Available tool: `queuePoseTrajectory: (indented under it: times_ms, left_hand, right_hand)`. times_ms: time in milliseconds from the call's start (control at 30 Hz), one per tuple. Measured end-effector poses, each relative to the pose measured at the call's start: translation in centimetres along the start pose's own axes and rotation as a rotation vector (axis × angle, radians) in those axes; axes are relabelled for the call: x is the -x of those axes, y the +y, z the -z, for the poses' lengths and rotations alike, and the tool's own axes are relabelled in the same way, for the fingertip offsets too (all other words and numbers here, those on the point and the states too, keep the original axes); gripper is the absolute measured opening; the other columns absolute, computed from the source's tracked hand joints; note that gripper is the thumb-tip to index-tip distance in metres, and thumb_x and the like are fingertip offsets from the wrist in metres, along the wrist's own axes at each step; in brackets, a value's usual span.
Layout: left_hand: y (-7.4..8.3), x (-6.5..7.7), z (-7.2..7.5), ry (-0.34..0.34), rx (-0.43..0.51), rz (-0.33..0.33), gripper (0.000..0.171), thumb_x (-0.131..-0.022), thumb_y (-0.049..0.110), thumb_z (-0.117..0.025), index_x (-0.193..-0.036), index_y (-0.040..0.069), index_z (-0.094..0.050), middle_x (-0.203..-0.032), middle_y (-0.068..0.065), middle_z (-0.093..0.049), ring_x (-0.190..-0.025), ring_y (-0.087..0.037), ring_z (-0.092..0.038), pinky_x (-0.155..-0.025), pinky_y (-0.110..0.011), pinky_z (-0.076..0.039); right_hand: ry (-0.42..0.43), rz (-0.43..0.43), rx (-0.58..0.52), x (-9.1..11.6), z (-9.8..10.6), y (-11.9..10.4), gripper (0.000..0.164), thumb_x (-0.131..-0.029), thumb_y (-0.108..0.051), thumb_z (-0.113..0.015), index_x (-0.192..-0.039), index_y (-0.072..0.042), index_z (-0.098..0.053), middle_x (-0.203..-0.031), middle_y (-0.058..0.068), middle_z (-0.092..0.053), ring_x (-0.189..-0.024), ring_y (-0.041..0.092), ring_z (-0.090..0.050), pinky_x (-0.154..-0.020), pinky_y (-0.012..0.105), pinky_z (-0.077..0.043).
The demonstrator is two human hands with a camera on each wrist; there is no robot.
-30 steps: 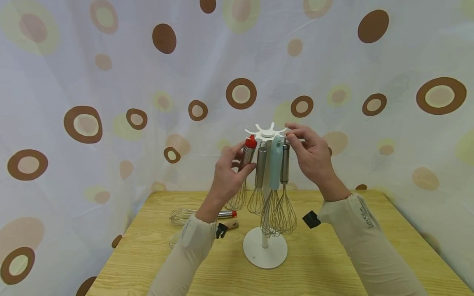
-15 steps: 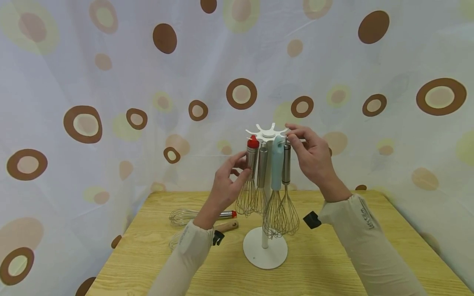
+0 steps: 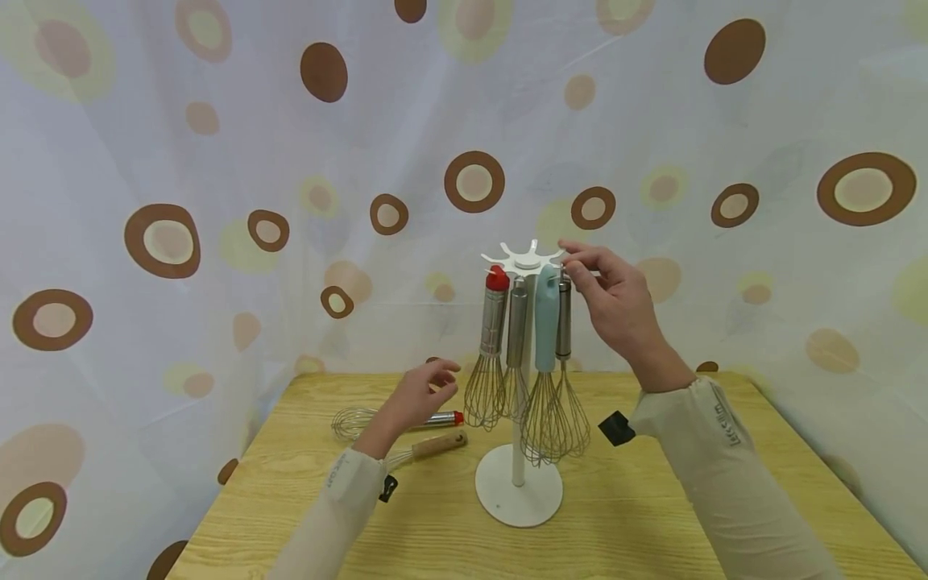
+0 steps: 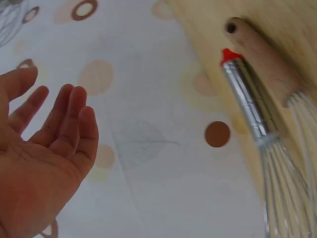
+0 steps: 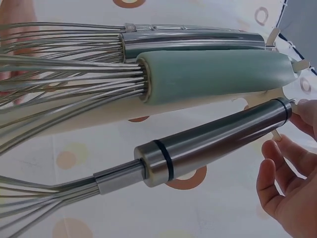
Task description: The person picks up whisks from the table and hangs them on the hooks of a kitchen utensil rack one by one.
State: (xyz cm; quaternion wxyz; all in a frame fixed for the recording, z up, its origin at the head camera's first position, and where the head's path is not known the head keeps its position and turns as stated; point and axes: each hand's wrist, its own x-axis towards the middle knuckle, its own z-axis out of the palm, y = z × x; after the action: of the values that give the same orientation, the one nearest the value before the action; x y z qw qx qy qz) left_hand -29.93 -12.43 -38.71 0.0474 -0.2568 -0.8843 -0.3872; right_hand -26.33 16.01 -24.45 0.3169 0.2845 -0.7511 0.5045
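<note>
My left hand [image 3: 420, 399] holds nothing, its fingers loosely bent, left of the white rotating utensil rack [image 3: 519, 515]. Its palm shows in the left wrist view. My right hand [image 3: 616, 302] pinches a hook at the rack's right side, where a steel-handled whisk with black bands [image 5: 213, 144] hangs; the fingertips partly hide the contact. Beside it hang a pale-blue-handled whisk [image 3: 547, 322], a plain steel-handled whisk [image 3: 517, 326] and a red-topped steel whisk [image 3: 494, 322].
On the wooden table [image 3: 623, 515], left of the rack, lie another red-ended steel whisk [image 3: 442, 419] and a wooden-handled whisk [image 3: 441, 444]. A dotted curtain [image 3: 406, 105] stands behind the table.
My left hand has let go of the red-topped whisk, which now hangs from the rack, and has moved down and left. The right hand has stayed at the hook.
</note>
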Motion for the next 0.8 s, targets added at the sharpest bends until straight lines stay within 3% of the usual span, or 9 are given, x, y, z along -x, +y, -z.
queuePoseTrajectory:
  times_ms: [100, 200, 333, 533, 800]
  left_hand:
    - [-2.4, 0.5, -0.9, -0.129, -0.088, 0.052, 0.032, -0.096, 0.016, -0.055, -0.128, 0.009, -0.055, -0.116, -0.010, -0.060, -0.105, -0.026, -0.058, -0.085, -0.042, -0.048]
    - [-4.2, 0.9, -1.9, -0.213, -0.130, 0.093, 0.036, -0.094, 0.013, -0.059, -0.129, 0.007, -0.054, -0.120, -0.016, -0.058, -0.108, -0.030, -0.056, -0.087, -0.045, -0.047]
    - [-5.8, 1.2, -3.0, -0.236, -0.145, 0.140, 0.042, -0.091, 0.019, -0.063, -0.130, 0.006, -0.054, -0.123, -0.020, -0.056, -0.110, -0.034, -0.055, -0.089, -0.049, -0.045]
    - [-7.1, 1.6, -4.3, -0.249, -0.143, 0.174, 0.050, -0.093, 0.035, -0.061, -0.134, 0.009, -0.052, -0.128, -0.017, -0.054, -0.117, -0.033, -0.052, -0.092, -0.049, -0.043]
    - [-8.6, 1.6, -5.3, -0.241, -0.254, 0.060, 0.043, -0.095, 0.030, -0.058, -0.132, 0.008, -0.054, -0.119, -0.015, -0.060, -0.103, -0.031, -0.058, -0.083, -0.046, -0.048]
  right_hand:
    - [-0.020, -0.012, -0.020, -0.1, 0.2, 0.1, 0.022, -0.099, -0.014, -0.050, -0.105, 0.005, -0.060, -0.132, 0.011, -0.055, -0.108, 0.004, -0.055, -0.083, 0.017, -0.046]
    - [-0.036, -0.019, -0.042, -0.2, 0.3, 0.1, 0.022, -0.099, -0.013, -0.049, -0.106, 0.005, -0.060, -0.132, 0.013, -0.054, -0.112, 0.010, -0.055, -0.083, 0.018, -0.046]
    - [-0.050, -0.032, -0.066, -0.4, 0.5, 0.3, 0.023, -0.099, -0.013, -0.050, -0.107, 0.006, -0.059, -0.133, 0.013, -0.054, -0.115, 0.016, -0.054, -0.080, 0.019, -0.047]
    - [-0.068, -0.039, -0.098, -0.5, 0.6, 0.4, 0.023, -0.099, -0.012, -0.050, -0.108, 0.007, -0.059, -0.133, 0.015, -0.053, -0.113, 0.010, -0.053, -0.078, 0.024, -0.047]
    - [-0.086, -0.024, -0.127, -0.7, 0.7, 0.5, 0.024, -0.099, -0.012, -0.049, -0.109, 0.007, -0.058, -0.134, 0.016, -0.052, -0.114, 0.015, -0.053, -0.077, 0.025, -0.044]
